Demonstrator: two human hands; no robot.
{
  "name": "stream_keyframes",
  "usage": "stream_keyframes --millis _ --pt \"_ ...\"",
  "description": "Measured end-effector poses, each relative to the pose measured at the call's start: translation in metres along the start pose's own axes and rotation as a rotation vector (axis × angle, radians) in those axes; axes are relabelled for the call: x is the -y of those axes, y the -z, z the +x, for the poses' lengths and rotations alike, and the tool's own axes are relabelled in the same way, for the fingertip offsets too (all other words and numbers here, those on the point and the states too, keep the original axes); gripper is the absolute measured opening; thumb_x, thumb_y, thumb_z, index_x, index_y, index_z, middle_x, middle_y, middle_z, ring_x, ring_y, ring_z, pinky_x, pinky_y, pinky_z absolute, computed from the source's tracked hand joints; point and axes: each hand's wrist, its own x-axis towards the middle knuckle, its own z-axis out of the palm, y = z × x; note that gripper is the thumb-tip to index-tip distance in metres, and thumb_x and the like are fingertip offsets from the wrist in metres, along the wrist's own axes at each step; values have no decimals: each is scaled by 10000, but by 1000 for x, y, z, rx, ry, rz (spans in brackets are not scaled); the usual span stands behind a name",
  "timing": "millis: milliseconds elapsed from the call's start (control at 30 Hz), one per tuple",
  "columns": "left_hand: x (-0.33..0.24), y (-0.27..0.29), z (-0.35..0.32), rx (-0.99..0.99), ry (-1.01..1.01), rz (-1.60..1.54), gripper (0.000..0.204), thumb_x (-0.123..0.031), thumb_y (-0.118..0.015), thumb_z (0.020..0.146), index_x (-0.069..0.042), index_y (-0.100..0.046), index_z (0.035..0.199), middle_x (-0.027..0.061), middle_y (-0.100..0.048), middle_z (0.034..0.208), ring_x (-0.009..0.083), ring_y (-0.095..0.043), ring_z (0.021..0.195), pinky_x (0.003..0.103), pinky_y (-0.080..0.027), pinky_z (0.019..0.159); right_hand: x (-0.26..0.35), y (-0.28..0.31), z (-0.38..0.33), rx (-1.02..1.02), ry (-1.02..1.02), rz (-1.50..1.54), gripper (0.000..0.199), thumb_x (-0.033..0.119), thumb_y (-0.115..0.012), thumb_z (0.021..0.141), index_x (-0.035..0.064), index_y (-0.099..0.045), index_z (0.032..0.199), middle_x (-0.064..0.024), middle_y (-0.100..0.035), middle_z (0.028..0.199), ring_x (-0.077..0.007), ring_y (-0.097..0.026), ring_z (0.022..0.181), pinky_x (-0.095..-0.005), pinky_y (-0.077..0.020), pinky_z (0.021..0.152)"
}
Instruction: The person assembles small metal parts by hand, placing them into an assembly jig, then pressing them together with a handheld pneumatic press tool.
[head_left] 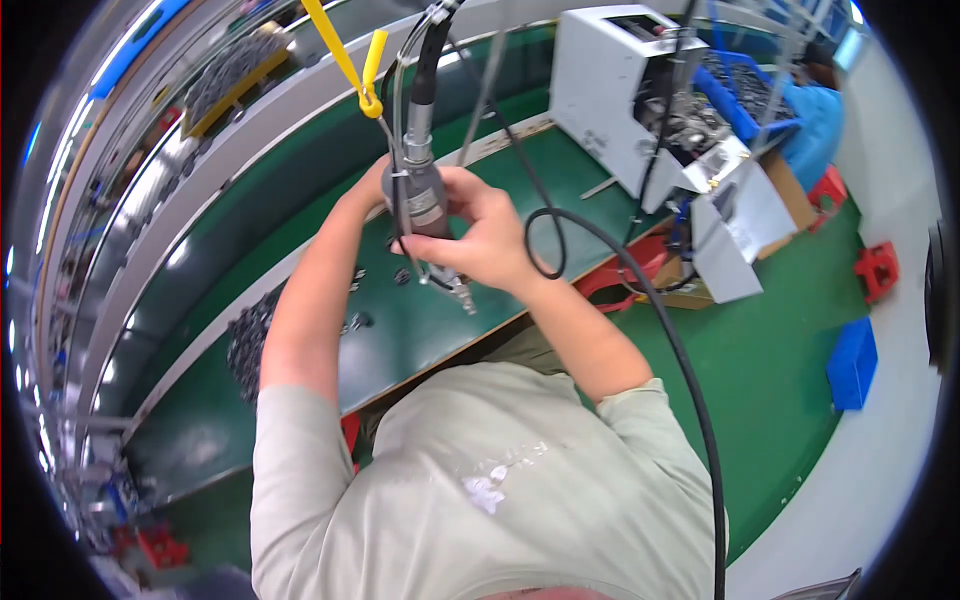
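A grey cylindrical power screwdriver (428,205) hangs nearly upright in front of me, its metal tip angled down toward the bench. My right hand (490,232) is closed round its body, with the thumb across the front. My left hand (374,186) is at the far left side of the tool; its fingers are hidden behind it, so its grip cannot be made out. A yellow hanger (371,100) and cables run up from the tool. Below it, small dark parts (402,276) lie on the green bench (400,345).
A heap of dark parts (252,345) sits on the bench at left. At the far right stand an open white machine (610,90) and a blue bin (745,95) of parts. A black cable (672,345) loops down my right side. A red stool (877,272) stands on the floor.
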Motion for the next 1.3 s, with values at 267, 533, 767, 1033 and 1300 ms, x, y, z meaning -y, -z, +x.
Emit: stream_keyframes --millis 267,533,767,1033,1300 --pt "139 22 46 -195 231 540 497 -244 -551 835 -72 -542 1301 234 -542 1295 369 -494 1234 421 -360 1073 -58 10 -25 -35 188 320 351 -25 -637 804 -30 -556 1145 -138 -593 1080 -204 -611 922 -341 -502 852" --pt "125 21 36 -199 149 517 328 -114 -636 829 -2 -612 1136 182 -647 1101 300 -624 1008 382 -485 895 -71 -9 35 342 -253 467 282 117 -550 953 11 -587 1212 -36 -646 950 -67 -528 780 -219 -454 697" --pt "109 21 34 -279 105 546 233 -176 -660 783 -19 -680 954 166 -687 888 305 -669 786 363 -527 736 -53 18 41 170 -148 286 180 113 -592 936 -7 -697 1018 -40 -672 796 -63 -536 611 -204 -434 546" --pt "77 15 13 -263 64 337 321 -259 -714 721 -3 -609 884 124 -613 747 218 -539 640 347 -464 619 -50 38 42 48 -140 143 172 135 -609 929 10 -716 982 -36 -692 843 -53 -565 638 -215 -466 565" --pt "68 -12 -40 -9 99 452 259 -181 -680 738 1 -646 918 135 -653 872 264 -632 790 355 -507 727 -48 42 3 -51 -32 46 234 111 -617 905 1 -629 1111 -140 -652 1051 -255 -640 960 -337 -492 853"
